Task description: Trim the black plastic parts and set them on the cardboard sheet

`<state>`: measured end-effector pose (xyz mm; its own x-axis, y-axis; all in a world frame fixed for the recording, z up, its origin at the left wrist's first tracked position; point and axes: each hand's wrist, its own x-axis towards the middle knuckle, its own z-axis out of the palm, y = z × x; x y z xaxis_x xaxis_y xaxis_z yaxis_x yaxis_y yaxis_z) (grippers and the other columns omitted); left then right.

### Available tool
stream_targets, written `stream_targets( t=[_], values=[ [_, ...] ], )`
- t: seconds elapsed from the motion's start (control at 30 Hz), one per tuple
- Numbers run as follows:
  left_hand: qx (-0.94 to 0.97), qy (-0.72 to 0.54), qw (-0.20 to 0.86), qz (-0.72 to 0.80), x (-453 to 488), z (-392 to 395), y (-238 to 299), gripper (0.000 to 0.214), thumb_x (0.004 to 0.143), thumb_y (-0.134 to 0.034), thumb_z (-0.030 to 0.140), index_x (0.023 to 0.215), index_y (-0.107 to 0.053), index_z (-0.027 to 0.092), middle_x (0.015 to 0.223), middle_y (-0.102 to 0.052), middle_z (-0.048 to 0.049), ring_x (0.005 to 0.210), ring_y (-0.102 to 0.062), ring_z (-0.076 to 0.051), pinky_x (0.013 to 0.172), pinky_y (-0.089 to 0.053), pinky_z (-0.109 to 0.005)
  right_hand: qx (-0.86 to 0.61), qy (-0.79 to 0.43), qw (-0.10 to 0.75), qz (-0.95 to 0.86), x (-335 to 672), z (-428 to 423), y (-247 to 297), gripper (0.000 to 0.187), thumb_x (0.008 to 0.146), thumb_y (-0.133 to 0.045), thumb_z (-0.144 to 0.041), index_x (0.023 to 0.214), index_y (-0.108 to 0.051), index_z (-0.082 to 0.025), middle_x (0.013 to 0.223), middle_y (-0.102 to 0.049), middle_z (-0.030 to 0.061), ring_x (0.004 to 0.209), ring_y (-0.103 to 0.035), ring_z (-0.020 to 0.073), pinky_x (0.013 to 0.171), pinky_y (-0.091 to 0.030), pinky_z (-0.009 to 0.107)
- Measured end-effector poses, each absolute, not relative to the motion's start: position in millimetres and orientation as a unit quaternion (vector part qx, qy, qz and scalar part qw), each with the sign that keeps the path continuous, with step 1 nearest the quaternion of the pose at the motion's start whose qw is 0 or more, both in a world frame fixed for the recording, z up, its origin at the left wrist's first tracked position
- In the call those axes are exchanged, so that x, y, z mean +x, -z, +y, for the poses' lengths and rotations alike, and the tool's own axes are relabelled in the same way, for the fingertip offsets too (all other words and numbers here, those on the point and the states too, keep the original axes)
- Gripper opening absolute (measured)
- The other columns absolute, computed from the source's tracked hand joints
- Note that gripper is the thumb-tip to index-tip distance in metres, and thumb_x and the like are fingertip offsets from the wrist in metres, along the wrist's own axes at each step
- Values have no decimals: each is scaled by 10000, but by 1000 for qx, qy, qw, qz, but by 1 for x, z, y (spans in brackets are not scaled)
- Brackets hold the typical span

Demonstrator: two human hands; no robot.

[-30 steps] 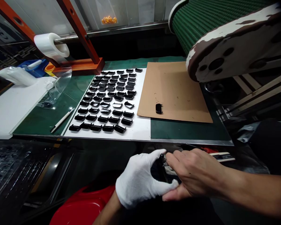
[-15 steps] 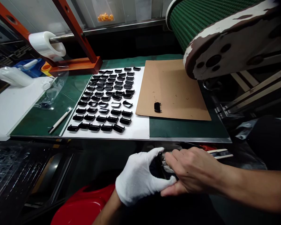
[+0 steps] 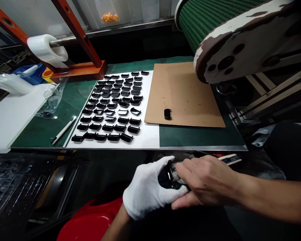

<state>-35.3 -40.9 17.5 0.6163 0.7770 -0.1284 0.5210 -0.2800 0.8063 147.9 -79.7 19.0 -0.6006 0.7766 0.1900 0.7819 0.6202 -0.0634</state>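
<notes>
From here I see the gloved left hand (image 3: 146, 189) hold a black part (image 3: 170, 174) between thumb and fingers, spread fairly wide, just off the table's near edge (image 3: 203, 148). The bare right hand (image 3: 203, 179) curls in close; its grip I can't tell. Since a second ago, the part has caught a bright glint.

The head camera looks forward and down from the table's (image 3: 190, 138) near side; the hands (image 3: 146, 190) sit close, low in the view, with the roll (image 3: 38, 45) at upper left and the belt (image 3: 215, 16) at upper right.
</notes>
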Motion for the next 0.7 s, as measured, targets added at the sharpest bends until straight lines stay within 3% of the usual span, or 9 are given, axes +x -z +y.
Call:
stream_targets(
  t=[0.13,0.23,0.33,0.5,0.63,0.7],
  values=[
    [830,-162,343,409,-38,-41,-19,631,701,-718,431,1244,-538,165,1039,-715,-45,886,-679,-214,812,-532,-302,-467,-22,186,-864,152,-82,-21,592,836,-332,-705,625,-502,-179,521,-491,-11,424,-452,123,417,-249,296],
    [857,-151,281,405,-40,-41,-17,648,720,-690,464,1258,-520,145,1071,-704,-81,883,-676,-241,822,-525,-340,-537,-194,242,-785,157,-90,-17,617,839,-307,-711,803,-569,-154,566,-510,-18,462,-459,125,447,-315,272],
    [868,-115,242,418,-40,-39,-16,637,748,-646,486,1268,-513,143,1111,-692,-94,894,-674,-268,833,-519,-379,-599,-382,296,-638,160,-101,-6,566,938,-173,-574,1004,-590,-197,604,-489,-23,527,-475,133,507,-360,263],
    [881,-32,222,416,-37,-34,-19,664,769,-602,508,1308,-476,142,1117,-684,-94,918,-662,-307,834,-514,-428,-612,-543,341,-463,161,-113,24,516,940,-273,-530,934,-641,-169,582,-490,-10,558,-460,135,543,-362,278],
    [887,42,207,411,-32,-28,-24,604,775,-585,501,1259,-511,147,936,-715,-101,810,-676,-332,728,-530,-442,-567,-611,362,-419,162,-118,47,545,759,-526,-682,750,-643,-150,492,-419,-45,461,-360,97,459,-273,252],
    [885,74,199,414,-30,-25,-25,566,771,-585,507,1209,-543,150,814,-714,-97,742,-680,-339,684,-530,-444,-547,-642,392,-368,160,-121,56,591,613,-676,-685,868,-643,-153,510,-364,-81,433,-269,64,419,-198,226]
  ],
)
